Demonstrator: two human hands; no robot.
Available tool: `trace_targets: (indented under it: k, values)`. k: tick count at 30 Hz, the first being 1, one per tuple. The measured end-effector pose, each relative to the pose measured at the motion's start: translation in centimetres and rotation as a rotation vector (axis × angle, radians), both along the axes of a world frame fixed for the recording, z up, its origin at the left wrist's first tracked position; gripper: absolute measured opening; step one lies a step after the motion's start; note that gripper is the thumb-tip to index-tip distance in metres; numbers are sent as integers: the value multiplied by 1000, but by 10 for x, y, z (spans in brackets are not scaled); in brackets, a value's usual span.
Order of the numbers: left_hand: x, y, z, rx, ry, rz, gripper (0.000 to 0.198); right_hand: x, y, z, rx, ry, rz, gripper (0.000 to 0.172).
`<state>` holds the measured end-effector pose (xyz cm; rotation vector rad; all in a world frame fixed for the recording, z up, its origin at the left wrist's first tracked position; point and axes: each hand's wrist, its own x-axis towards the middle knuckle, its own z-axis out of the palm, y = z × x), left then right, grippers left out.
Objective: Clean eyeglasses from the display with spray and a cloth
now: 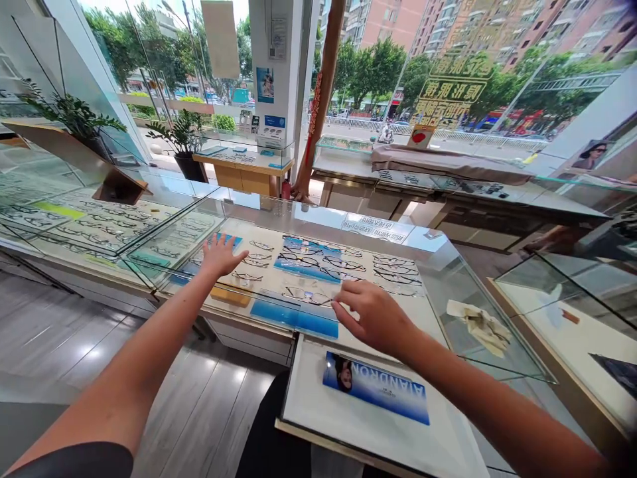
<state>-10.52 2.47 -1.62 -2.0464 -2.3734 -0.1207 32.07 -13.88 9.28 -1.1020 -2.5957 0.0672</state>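
Two bare hands, one glass display case (318, 214) of spectacles, shop windows beyond.

Right hand (371, 313): thumb and forefinger narrowed to a pinch on the temple of one pair of eyeglasses (306, 295). That pair sits at the front of the case, lenses toward the left, between the middle blue sheet and the front one.

Left hand (221, 257): fingers spread wide, holding nothing, over the case's left part; cannot tell whether the palm touches glass. Three pairs of glasses (259, 256) in a short column just beside it.

Blue sheets, three counted — one partly behind the left hand (231, 243), one mid-case (297, 269) with at least four frames on or across it, one bare along the front (298, 318). Right-hand column of frames (395, 271): at least four, overlapping, exact number unclear. One yellow-brown flat block (231, 295) near the front edge, left of the front sheet.

Nearest the wearer: one white tray (304, 392) jutting out, carrying one blue card (375, 388), its lettering and portrait upside down from here. One crumpled beige cloth (480, 326) to the right of the frames.

Background: two potted plants (74, 116) (180, 136) — and one red cylinder (285, 190) by the tree-like post (318, 99).
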Motion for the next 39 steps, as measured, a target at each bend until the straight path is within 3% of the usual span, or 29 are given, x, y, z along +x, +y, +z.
trace_targets:
  k: [3,6,11,14,16,29,39]
  values:
    - [-2,2,0,-7,10,-10,101,48,-71,-17,-128,31,-68,37]
    - [-5,3,-2,8,16,-5,103,92,-129,-60,-312,80,-249,44]
    - [-8,5,-5,52,27,-19,103,141,-197,-159,41,255,-629,24]
    - [-7,3,-2,37,33,-4,102,145,-206,-192,186,252,-791,25]
    - [-6,2,0,23,39,9,103,142,-200,-196,218,206,-821,27]
    - [-8,2,2,31,45,-11,99,138,-141,-180,349,68,-835,37]
    - [-8,4,3,17,7,-4,100,149,-73,-186,458,19,-797,43]
